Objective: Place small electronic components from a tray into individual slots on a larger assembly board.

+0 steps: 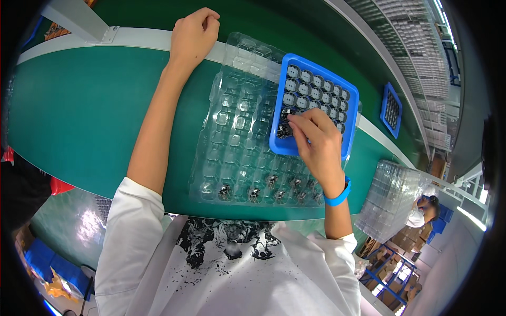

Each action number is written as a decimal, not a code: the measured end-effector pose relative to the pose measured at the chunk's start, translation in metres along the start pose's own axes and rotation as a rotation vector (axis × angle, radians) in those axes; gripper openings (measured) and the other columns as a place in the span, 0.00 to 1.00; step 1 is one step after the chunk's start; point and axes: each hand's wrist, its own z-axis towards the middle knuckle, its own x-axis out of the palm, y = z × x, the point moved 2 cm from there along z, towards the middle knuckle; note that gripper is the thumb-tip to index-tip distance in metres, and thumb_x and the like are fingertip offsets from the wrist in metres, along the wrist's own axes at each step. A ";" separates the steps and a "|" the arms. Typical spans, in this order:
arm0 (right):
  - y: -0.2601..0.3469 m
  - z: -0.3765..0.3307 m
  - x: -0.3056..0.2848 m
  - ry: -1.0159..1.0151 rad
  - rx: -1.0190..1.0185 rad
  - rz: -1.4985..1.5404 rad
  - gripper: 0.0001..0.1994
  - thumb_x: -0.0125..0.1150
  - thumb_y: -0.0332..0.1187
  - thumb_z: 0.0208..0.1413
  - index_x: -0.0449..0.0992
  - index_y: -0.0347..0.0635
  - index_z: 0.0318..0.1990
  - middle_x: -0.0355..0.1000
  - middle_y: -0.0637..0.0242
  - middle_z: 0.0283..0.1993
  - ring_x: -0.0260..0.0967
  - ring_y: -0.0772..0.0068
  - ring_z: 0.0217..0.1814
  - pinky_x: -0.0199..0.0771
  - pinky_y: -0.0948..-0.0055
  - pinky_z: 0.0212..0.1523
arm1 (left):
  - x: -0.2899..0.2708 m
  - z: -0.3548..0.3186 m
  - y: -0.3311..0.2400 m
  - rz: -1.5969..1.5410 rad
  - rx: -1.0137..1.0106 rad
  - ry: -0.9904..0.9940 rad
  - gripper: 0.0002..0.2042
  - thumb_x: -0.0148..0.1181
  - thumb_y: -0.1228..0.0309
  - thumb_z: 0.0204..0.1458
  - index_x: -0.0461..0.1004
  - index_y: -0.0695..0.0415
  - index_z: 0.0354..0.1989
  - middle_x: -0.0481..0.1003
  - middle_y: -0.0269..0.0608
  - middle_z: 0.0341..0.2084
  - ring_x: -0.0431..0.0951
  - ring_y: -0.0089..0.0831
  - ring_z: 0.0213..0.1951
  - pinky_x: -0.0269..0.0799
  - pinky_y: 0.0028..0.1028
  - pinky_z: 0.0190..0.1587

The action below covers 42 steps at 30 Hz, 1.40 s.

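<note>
My right hand [319, 139], with a blue wristband [339, 194], reaches over the left side of a blue tray [275, 138]. Its thumb and fingers pinch a small black component [287, 114]. Another black component [284, 130] lies just below it in the tray. Rows of round grey-topped parts [303, 88] fill much of the tray; my hand hides some. The tray rests on a clear plastic blister tray [224, 139], whose near pockets hold several small black-and-silver components [225, 192]. My left hand [195, 34] is curled closed above the white rail, its fingertips hidden.
A white rail [142, 38] separates the green worktop [89, 116] from a dark green belt [253, 18]. Another filled blue tray [391, 109] sits on the belt at right. Stacked clear trays [387, 200] stand right of the worktop, near another person [423, 211].
</note>
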 end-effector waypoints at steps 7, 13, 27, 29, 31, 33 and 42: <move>-0.001 -0.001 0.002 0.019 -0.023 -0.004 0.08 0.66 0.19 0.47 0.81 0.35 0.36 0.72 0.60 0.31 0.72 0.62 0.30 0.71 0.67 0.29 | -0.001 0.001 0.001 0.079 0.038 0.046 0.12 0.51 0.70 0.59 0.78 0.63 0.43 0.76 0.39 0.21 0.81 0.26 0.26 0.73 0.25 0.31; 0.004 -0.005 -0.013 0.011 0.016 0.059 0.11 0.67 0.19 0.46 0.81 0.35 0.40 0.72 0.59 0.34 0.71 0.60 0.32 0.71 0.67 0.31 | -0.002 0.002 0.003 0.075 0.036 0.059 0.12 0.50 0.70 0.58 0.78 0.63 0.42 0.77 0.40 0.21 0.81 0.26 0.26 0.73 0.25 0.32; 0.009 -0.014 -0.010 0.082 -0.028 0.072 0.09 0.69 0.20 0.44 0.81 0.36 0.35 0.69 0.61 0.34 0.70 0.63 0.31 0.69 0.69 0.27 | -0.004 0.002 0.016 -0.004 -0.022 0.062 0.11 0.51 0.71 0.58 0.78 0.62 0.42 0.77 0.39 0.22 0.79 0.25 0.25 0.73 0.24 0.31; 0.006 -0.016 -0.010 0.071 -0.022 0.073 0.09 0.69 0.20 0.44 0.81 0.36 0.35 0.69 0.61 0.33 0.70 0.64 0.31 0.69 0.69 0.27 | -0.001 0.004 0.011 0.003 -0.015 0.071 0.11 0.51 0.71 0.58 0.78 0.62 0.42 0.77 0.39 0.22 0.79 0.25 0.25 0.73 0.24 0.31; 0.005 -0.016 -0.007 0.073 -0.008 0.053 0.09 0.70 0.21 0.43 0.80 0.39 0.34 0.70 0.63 0.33 0.70 0.63 0.30 0.71 0.66 0.28 | 0.001 0.004 0.009 0.009 -0.013 0.074 0.11 0.51 0.71 0.58 0.78 0.62 0.42 0.77 0.39 0.22 0.79 0.25 0.25 0.73 0.24 0.31; 0.005 -0.015 -0.004 0.066 -0.022 0.064 0.09 0.70 0.21 0.43 0.80 0.39 0.34 0.70 0.63 0.33 0.70 0.63 0.30 0.71 0.66 0.28 | 0.000 0.004 0.009 0.024 -0.002 0.069 0.11 0.52 0.71 0.58 0.78 0.62 0.42 0.77 0.39 0.22 0.79 0.25 0.25 0.73 0.24 0.31; 0.005 -0.022 0.001 -0.004 -0.046 0.066 0.09 0.70 0.21 0.42 0.80 0.37 0.34 0.69 0.63 0.31 0.68 0.63 0.30 0.69 0.67 0.27 | 0.000 0.000 0.009 0.035 0.011 0.059 0.11 0.52 0.71 0.57 0.79 0.62 0.42 0.77 0.40 0.21 0.80 0.25 0.25 0.73 0.25 0.31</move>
